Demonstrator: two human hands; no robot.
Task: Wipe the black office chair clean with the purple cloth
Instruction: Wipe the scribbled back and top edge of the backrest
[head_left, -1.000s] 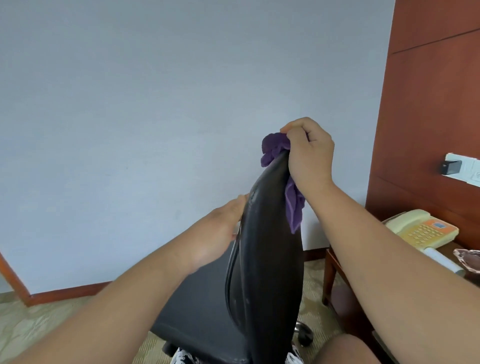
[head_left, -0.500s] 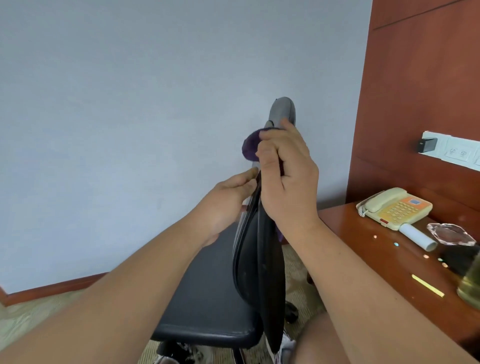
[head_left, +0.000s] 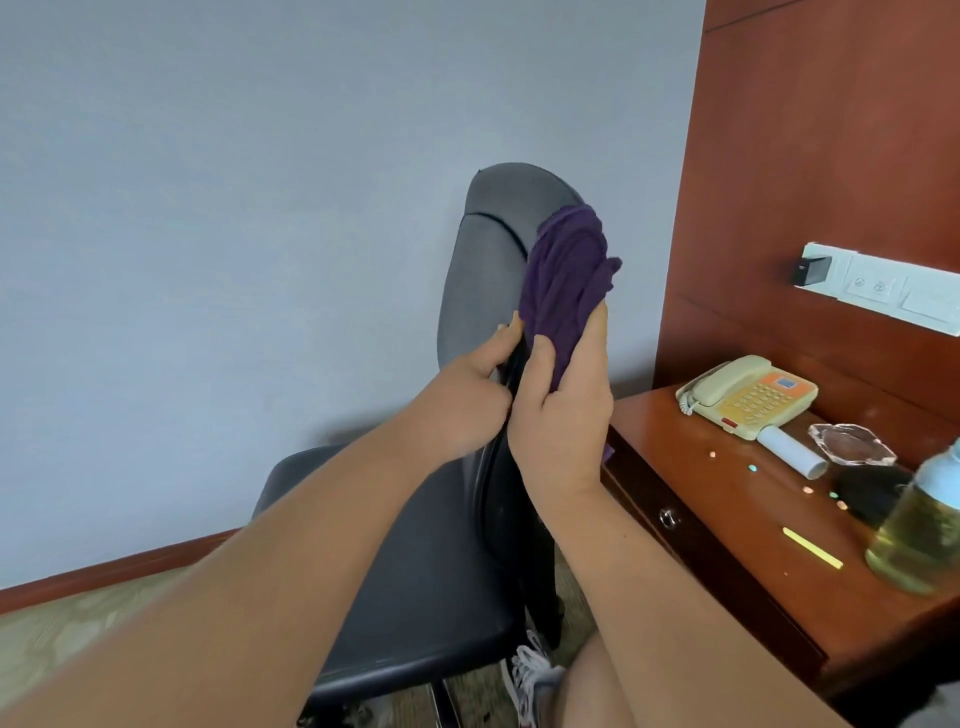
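Since half a second ago the purple cloth (head_left: 563, 280) has come out from under the fingers and now stands bunched above the right hand (head_left: 558, 415). The backrest (head_left: 483, 249) has swung to show more of its broad face.

Head view: the right hand pinches the lower end of the cloth between thumb and fingers. The upper bunch of the cloth lies against the right edge of the backrest, near its top. The left hand (head_left: 467, 400) has its fingers curled round the backrest's edge just left of the right hand, steadying the black office chair (head_left: 415, 545).

Risks, as I judge them:
- The cloth is wadded, so little of it meets the chair. A stroke could skip patches, or the wad could slip out of the pinch.
- If the left hand lets go, a push from wiping may turn the chair or roll it away.
- The right forearm passes near the desk (head_left: 727, 519), so a wide sweep could knock the bottle (head_left: 919, 525) at its near right.

Count:
- One chair, one cloth and two hands.
- One telephone (head_left: 748, 397), one white roll (head_left: 792, 451) and one glass ashtray (head_left: 852, 444).
- One bottle and one yellow strip (head_left: 811, 547).
- A few coloured specks, too small to count surely.
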